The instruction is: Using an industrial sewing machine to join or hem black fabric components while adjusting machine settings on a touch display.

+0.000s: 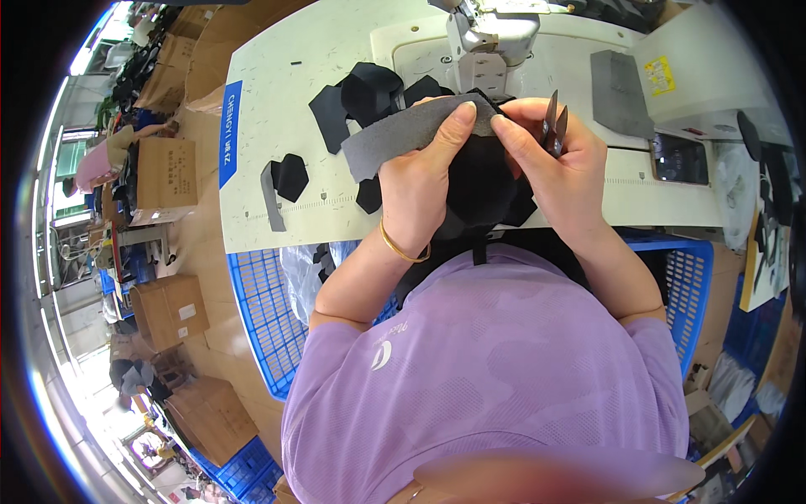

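My left hand (420,181) pinches a grey fabric strip (386,141) between thumb and fingers, its free end sticking out to the left. At the strip's right end, the thumb and fingers of my right hand (571,181) are closed on its edge. Small thread snips (551,124) are also tucked in my right hand, blades pointing up and away. Below both hands hangs a black fabric piece (480,189); whether it is joined to the strip is hidden by my fingers. Dark cut pieces (369,91) lie just beyond my left hand.
A sewing machine head (495,38) stands beyond my hands on the white table (269,101). At left lie a black hexagonal piece (291,177) and a narrow grey strip (270,197). A grey piece (621,92) and phone (682,160) are at right. Blue baskets (252,290) flank me below.
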{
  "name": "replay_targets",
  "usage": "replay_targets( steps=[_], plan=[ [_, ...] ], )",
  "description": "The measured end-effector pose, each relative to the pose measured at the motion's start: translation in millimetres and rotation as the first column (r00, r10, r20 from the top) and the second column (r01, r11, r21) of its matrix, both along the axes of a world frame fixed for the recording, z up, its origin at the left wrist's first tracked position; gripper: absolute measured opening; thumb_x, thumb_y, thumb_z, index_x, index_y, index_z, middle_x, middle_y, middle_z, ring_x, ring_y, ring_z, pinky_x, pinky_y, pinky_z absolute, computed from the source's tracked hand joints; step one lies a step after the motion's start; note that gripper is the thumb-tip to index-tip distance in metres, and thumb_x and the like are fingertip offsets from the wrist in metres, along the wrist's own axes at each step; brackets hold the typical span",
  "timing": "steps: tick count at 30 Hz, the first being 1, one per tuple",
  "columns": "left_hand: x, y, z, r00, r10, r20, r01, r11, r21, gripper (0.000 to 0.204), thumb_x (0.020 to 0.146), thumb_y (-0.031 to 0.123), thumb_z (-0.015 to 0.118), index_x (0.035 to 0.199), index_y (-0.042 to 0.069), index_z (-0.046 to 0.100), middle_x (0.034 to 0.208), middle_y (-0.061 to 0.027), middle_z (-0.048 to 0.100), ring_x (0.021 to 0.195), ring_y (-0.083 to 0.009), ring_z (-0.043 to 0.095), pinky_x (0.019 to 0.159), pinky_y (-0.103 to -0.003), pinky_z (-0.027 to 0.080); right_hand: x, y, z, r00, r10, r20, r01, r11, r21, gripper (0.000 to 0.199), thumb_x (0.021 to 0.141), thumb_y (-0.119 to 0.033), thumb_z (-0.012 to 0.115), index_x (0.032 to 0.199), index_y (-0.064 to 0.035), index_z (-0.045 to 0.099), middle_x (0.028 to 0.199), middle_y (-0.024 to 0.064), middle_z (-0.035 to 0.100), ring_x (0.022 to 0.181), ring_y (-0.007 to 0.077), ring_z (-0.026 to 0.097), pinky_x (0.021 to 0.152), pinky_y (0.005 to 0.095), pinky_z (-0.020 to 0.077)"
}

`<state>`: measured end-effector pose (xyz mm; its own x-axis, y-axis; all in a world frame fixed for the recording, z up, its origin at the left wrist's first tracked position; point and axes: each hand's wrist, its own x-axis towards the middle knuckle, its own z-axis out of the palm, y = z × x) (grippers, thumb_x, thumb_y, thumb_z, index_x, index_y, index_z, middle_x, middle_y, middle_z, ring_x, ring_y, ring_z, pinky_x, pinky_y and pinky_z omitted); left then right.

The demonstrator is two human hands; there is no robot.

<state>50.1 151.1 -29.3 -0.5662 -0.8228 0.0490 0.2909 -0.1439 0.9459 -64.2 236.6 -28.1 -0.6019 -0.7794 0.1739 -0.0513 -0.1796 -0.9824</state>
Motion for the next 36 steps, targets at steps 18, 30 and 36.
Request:
replay_targets(
  steps=[18, 30, 36],
  plan=[
    [-7.9, 9.2, 2.9, 0.995, 0.063, -0.077, -0.055, 0.992, 0.110, 0.011, 0.094, 0.014, 0.065, 0.094, 0.002, 0.064, 0.085, -0.0008, 0.065, 0.076, -0.0072, 0.057, 0.068, -0.021, 0.045, -0.2, 3.3, -0.8, 0.994, -0.045, -0.101, 0.044, 0.999, -0.013, 0.014, 0.093, -0.014, 0.066, 0.088, -0.0011, 0.068, 0.059, -0.0015, 0.057, 0.048, 0.0031, 0.050, 0.043, 0.0205, 0.0368],
    [-9.8, 6.1, -0.5, 0.997, 0.055, -0.047, -0.050, 0.993, 0.110, 0.012, 0.093, 0.014, 0.067, 0.090, 0.002, 0.065, 0.084, 0.0003, 0.064, 0.076, -0.0062, 0.055, 0.069, -0.020, 0.044, 1.3, 6.1, -12.8, 0.978, -0.067, -0.198, 0.055, 0.996, -0.063, 0.010, 0.087, -0.009, 0.071, 0.088, -0.0003, 0.065, 0.065, -0.0015, 0.058, 0.057, 0.0014, 0.047, 0.050, 0.0195, 0.0371],
    [-9.0, 10.1, 2.5, 0.993, 0.056, -0.108, -0.045, 0.994, 0.097, 0.012, 0.093, 0.014, 0.066, 0.092, 0.003, 0.065, 0.086, -0.0002, 0.064, 0.076, -0.0069, 0.056, 0.070, -0.021, 0.045, -0.4, 6.5, -11.6, 0.946, -0.111, -0.306, 0.103, 0.994, -0.043, 0.012, 0.089, -0.009, 0.069, 0.083, 0.0000, 0.064, 0.060, 0.0013, 0.053, 0.053, 0.0042, 0.044, 0.048, 0.0218, 0.0358]
  ],
)
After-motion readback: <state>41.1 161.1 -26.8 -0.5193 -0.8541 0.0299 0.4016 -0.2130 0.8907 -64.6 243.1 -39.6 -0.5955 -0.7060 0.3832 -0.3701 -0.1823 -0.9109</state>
